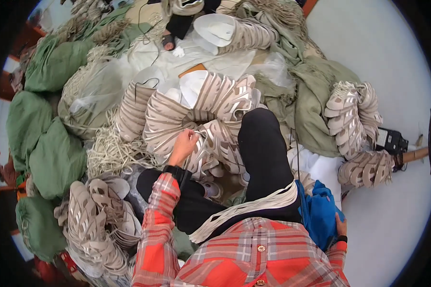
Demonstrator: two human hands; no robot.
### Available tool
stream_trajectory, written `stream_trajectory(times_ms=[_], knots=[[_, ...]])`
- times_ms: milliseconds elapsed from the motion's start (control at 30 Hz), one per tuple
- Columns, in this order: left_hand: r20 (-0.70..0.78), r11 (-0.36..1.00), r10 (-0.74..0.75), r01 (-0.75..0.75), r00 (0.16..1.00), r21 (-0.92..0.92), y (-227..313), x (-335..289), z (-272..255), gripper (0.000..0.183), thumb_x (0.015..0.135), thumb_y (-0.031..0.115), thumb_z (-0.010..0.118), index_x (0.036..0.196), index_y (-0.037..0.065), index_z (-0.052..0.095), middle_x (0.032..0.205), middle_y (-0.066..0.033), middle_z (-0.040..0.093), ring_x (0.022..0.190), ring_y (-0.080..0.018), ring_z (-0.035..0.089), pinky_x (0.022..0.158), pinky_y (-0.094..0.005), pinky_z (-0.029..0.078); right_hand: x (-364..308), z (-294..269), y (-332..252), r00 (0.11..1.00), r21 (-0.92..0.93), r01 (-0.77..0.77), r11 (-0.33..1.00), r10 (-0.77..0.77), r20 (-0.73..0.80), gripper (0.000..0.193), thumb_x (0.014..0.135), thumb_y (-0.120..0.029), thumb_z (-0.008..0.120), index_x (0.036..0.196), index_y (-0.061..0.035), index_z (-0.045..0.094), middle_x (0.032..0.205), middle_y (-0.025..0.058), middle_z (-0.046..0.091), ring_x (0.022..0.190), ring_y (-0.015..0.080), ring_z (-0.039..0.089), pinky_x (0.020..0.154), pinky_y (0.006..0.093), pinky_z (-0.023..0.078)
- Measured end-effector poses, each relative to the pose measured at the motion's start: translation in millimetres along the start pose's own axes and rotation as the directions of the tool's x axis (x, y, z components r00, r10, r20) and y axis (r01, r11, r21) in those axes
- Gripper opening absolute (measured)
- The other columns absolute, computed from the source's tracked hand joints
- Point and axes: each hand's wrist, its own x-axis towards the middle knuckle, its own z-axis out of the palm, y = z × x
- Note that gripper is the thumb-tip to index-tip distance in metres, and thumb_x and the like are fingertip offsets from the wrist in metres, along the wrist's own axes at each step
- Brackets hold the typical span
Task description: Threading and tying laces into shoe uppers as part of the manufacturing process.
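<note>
My left hand (184,147) is closed in a pinch on a pale shoelace (199,137) at the near side of a bundle of beige and white shoe uppers (170,117). The uppers are stacked one inside another and curve round in front of my knees. A bunch of loose cream laces (246,210) lies across my lap. Low on the right, my right hand (340,226) is against a bulky blue cloth (317,210) at my hip. Its fingers are mostly hidden there.
Green sacks (57,158) line the left side, near another stack of uppers (98,215). More uppers lie at the right (352,115) and at the far side (249,36). A tangle of laces (112,155) lies left of the bundle. Another person's foot (168,42) shows at the top.
</note>
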Motion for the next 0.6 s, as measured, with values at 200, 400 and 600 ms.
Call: stream_trajectory(times_ms=[200, 400, 600], knots=[[0.103, 0.842, 0.127, -0.162, 0.987, 0.514, -18, 24, 69, 0.065, 0.074, 0.039, 0.064, 0.130, 0.014, 0.044, 0.135, -0.0165, 0.042, 0.126, -0.0343, 0.038, 0.102, -0.0481, 0.032, -90, -12, 4, 0.967, 0.054, -0.167, 0.985, 0.174, -0.187, 0.079, 0.074, -0.047, 0.071, 0.125, 0.0086, 0.047, 0.125, 0.0218, 0.053, 0.116, 0.0308, 0.050, 0.099, 0.0377, 0.038], [0.144, 0.909, 0.229, -0.265, 0.963, 0.323, -56, 41, 55, 0.067, 0.072, 0.041, 0.066, 0.126, 0.004, 0.050, 0.119, -0.0184, 0.056, 0.112, -0.0328, 0.052, 0.096, -0.0419, 0.038, -80, 29, -6, 0.776, -0.209, 0.086, 0.974, -0.197, -0.599, 0.050, 0.068, -0.041, 0.069, 0.083, 0.0056, 0.058, 0.083, 0.0254, 0.061, 0.081, 0.0393, 0.058, 0.072, 0.0476, 0.044], [0.178, 0.970, 0.191, -0.214, 0.965, 0.118, -98, 68, 46, 0.051, 0.079, 0.027, 0.064, 0.121, 0.000, 0.052, 0.116, -0.0187, 0.057, 0.108, -0.0302, 0.055, 0.093, -0.0369, 0.041, -164, -34, -54, 0.755, 0.769, 0.289, 0.570, 0.358, -0.550, 0.028, 0.069, -0.012, 0.066, 0.086, 0.0082, 0.061, 0.082, 0.0111, 0.062, 0.068, 0.0206, 0.058, 0.062, 0.0344, 0.049]])
